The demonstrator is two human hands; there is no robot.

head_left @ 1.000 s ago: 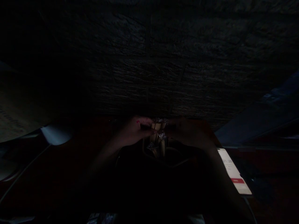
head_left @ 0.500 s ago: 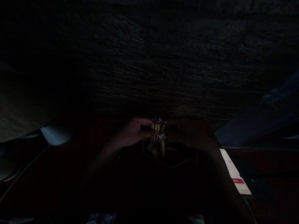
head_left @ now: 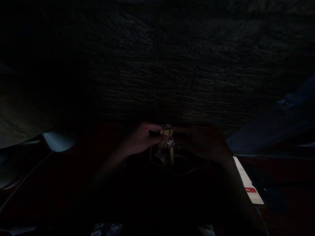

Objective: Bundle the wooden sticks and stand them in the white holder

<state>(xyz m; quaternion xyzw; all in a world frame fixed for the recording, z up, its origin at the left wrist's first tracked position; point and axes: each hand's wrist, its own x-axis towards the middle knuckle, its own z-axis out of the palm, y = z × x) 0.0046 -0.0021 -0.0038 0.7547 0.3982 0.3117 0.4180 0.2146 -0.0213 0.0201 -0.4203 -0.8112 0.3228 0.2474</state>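
Observation:
The light is very dim. My left hand (head_left: pixel 144 137) grips a bundle of thin tan sticks (head_left: pixel 165 139) from the left, with thumb and fingers about it. Clear, shiny wrapping shows at the top of the bundle. My right hand (head_left: pixel 194 139) is close against the right side of these sticks; its fingers are mostly lost in shadow. Just below, another group of wrapped sticks (head_left: pixel 171 155) stands at the mouth of a dark open container (head_left: pixel 183 174) with a faint rim. What lies deeper inside is hidden.
A dark brick-patterned wall (head_left: pixel 157 75) rises behind the reddish-brown table (head_left: pixel 86 147). A lit phone-like screen (head_left: pixel 248 183) with a red bar lies beside my right forearm. At left are a pale cone-shaped object (head_left: pixel 59 139), a thin cable (head_left: pixel 24 180) and a large tan box-like shape (head_left: pixel 19 111).
The bundle has shifted very slightly, and its sticks show more evenly side by side. My right hand has moved a little; both hands stay at the sticks.

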